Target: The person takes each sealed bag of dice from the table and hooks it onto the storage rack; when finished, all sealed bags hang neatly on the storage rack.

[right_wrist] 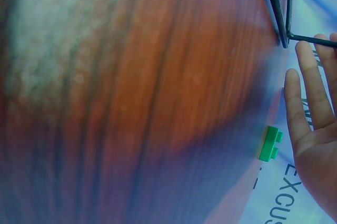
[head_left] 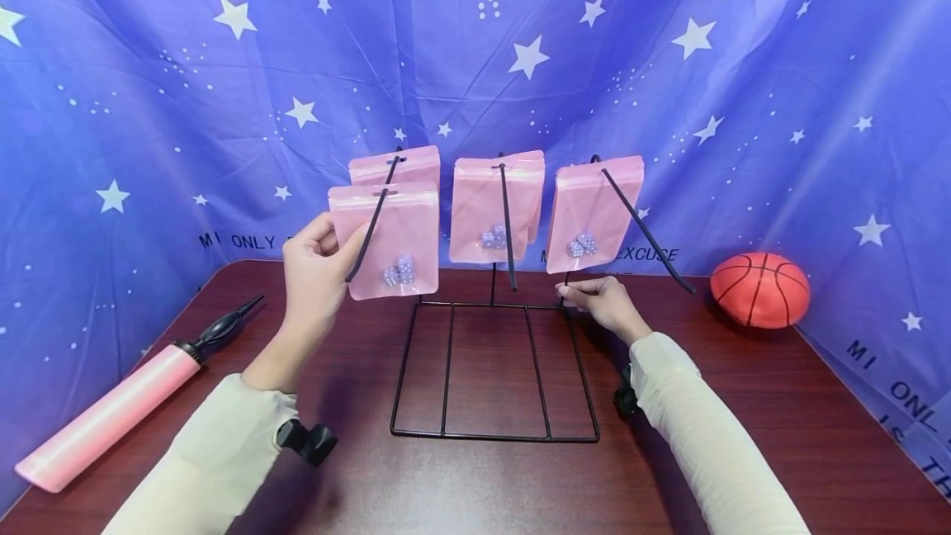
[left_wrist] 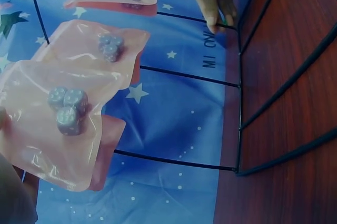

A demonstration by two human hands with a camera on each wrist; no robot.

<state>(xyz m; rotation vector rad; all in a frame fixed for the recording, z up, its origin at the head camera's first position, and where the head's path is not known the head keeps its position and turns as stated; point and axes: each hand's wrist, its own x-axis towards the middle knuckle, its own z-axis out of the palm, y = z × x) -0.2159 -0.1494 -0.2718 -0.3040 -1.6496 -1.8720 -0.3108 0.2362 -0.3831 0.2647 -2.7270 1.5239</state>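
Note:
A black wire rack [head_left: 494, 438] stands on the table with three hooks angled forward. My left hand [head_left: 312, 271] pinches the left edge of a pink zip pouch [head_left: 394, 238], whose top slot is on the left hook [head_left: 366, 238]. Purple-grey dice [left_wrist: 68, 109] show through its clear front. Behind it on the same hook hangs another pink pouch [head_left: 427, 162]. Pink pouches with dice also hang on the middle hook [head_left: 507, 229] and the right hook [head_left: 646, 234]. Below the right pouch, my right hand [head_left: 605, 304] grips the rack's right upright near the base.
A pink hand pump [head_left: 111, 415] with a black nozzle lies at the left. Toward the back right sits a small red basketball [head_left: 759, 291]. The right wrist view shows a green toy brick [right_wrist: 270, 143] near the right hand. A blue starry cloth [head_left: 475, 48] hangs behind the table.

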